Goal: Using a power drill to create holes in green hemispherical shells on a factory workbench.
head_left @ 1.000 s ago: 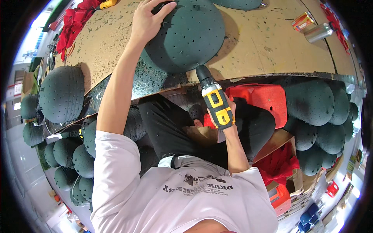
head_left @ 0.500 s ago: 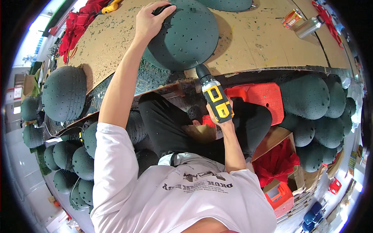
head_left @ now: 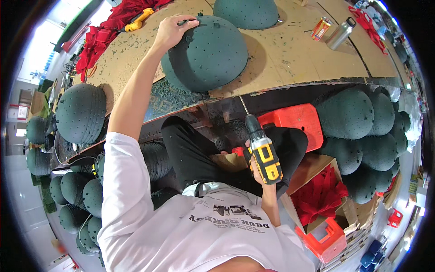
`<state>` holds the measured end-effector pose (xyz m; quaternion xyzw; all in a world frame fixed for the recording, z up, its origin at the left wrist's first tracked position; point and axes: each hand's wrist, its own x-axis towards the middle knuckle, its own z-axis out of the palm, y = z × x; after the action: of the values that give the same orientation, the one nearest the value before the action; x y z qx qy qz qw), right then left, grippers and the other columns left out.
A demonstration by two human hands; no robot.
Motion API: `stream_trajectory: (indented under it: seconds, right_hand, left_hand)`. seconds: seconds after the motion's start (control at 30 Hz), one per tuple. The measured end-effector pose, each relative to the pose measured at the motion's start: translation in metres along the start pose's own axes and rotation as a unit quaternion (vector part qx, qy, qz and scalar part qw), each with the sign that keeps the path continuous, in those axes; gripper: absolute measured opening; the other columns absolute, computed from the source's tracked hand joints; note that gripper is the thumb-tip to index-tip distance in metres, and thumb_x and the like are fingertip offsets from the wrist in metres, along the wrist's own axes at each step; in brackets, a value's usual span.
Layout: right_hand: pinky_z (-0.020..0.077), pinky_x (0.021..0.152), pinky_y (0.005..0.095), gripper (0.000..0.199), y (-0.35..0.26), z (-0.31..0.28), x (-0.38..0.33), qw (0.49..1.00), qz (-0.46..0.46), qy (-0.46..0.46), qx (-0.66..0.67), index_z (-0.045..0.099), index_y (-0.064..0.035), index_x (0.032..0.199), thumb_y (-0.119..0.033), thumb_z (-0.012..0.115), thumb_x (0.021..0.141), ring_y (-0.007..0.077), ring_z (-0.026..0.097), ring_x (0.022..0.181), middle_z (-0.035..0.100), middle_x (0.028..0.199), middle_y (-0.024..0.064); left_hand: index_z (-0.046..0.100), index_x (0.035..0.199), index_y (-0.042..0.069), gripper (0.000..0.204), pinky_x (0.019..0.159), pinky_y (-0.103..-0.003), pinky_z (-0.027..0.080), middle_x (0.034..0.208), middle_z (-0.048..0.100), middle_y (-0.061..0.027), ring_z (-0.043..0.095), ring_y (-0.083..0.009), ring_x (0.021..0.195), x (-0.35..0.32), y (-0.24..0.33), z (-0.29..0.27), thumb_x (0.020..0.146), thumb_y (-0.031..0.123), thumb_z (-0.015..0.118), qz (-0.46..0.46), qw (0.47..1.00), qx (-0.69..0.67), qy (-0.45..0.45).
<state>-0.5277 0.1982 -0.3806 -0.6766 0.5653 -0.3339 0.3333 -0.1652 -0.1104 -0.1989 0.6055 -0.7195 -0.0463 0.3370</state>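
A dark green plastic dome (head_left: 206, 54), dotted with small holes and bits of shavings, rests on the cardboard-covered table near its front edge. My left hand (head_left: 174, 31) grips the dome's far left side, thumb on the surface; part of its fingers is hidden. In my right hand (head_left: 256, 167) is a yellow and black cordless drill (head_left: 264, 156), held above my lap. Its long bit (head_left: 244, 105) points toward the table edge, apart from the dome.
Another green dome (head_left: 247, 12) lies farther back. A can (head_left: 321, 28) and a metal bottle (head_left: 341, 33) stand at the right. Stacked domes (head_left: 81, 113) are at the left, more (head_left: 349, 113) at the right. A red plastic stool (head_left: 294, 124) and a box of red cloth (head_left: 319, 195) are beside my legs.
My right hand has drawn the drill back toward me, and its bit has come away from the dome. My left hand keeps its hold on the dome. The whole view has shifted slightly.
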Motion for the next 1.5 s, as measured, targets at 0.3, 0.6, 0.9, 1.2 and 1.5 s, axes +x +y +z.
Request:
stream_trajectory:
  seconds: [0.3,0.6,0.9,1.2,1.5]
  right_hand:
    - [0.0519,0.091,0.0405,0.027,0.019,0.008,-0.033,0.984,-0.078,0.067,0.146,0.067,-0.0019,0.114,-0.002,0.065,0.087,0.0296,0.067,0.102,0.070,0.110,0.0136]
    - [0.0575,0.072,0.0279,0.034,-0.014,0.000,-0.017,0.987,-0.146,0.050,0.038,0.064,-0.0006,0.111,-0.004,0.074,0.078,0.0175,0.071,0.081,0.071,0.092,0.0075]
    - [0.0441,0.079,0.0431,0.014,-0.023,0.012,-0.010,0.996,-0.089,0.012,0.020,0.074,-0.0135,0.095,-0.014,0.072,0.081,0.0251,0.067,0.088,0.073,0.095,0.0026]
    - [0.0528,0.079,0.0380,0.022,-0.008,0.029,0.026,0.980,-0.195,0.025,-0.029,0.070,-0.0062,0.102,-0.009,0.071,0.080,0.0244,0.070,0.088,0.073,0.095,0.0063]
    - [0.0582,0.078,0.0327,0.033,0.009,0.032,0.033,0.952,-0.291,0.024,-0.095,0.065,-0.0014,0.111,-0.006,0.072,0.079,0.0230,0.072,0.087,0.073,0.097,0.0098]
  left_hand:
    - [0.072,0.115,0.012,0.032,0.095,-0.033,0.048,0.115,0.071,-0.0060,0.067,-0.0226,0.105,0.018,0.016,-0.034,0.092,0.034,0.069,0.125,0.989,0.036,-0.065]
    - [0.072,0.113,0.013,0.026,0.104,-0.036,0.046,0.128,0.066,-0.0041,0.060,-0.0247,0.120,0.016,-0.011,-0.031,0.093,0.030,0.067,0.189,0.976,0.072,-0.082]
    - [0.071,0.115,0.013,0.028,0.097,-0.038,0.049,0.125,0.068,-0.0053,0.064,-0.0278,0.112,0.001,-0.012,-0.019,0.095,0.031,0.064,0.173,0.981,0.011,-0.089]
    - [0.069,0.120,0.015,0.027,0.106,-0.037,0.044,0.128,0.066,-0.0060,0.059,-0.0272,0.124,-0.016,-0.022,0.013,0.097,0.028,0.061,0.160,0.984,-0.016,-0.077]
    - [0.071,0.114,0.003,0.032,0.105,-0.043,0.044,0.123,0.069,-0.0151,0.057,-0.0304,0.125,-0.041,0.024,0.011,0.092,0.027,0.069,0.075,0.994,-0.079,0.010]
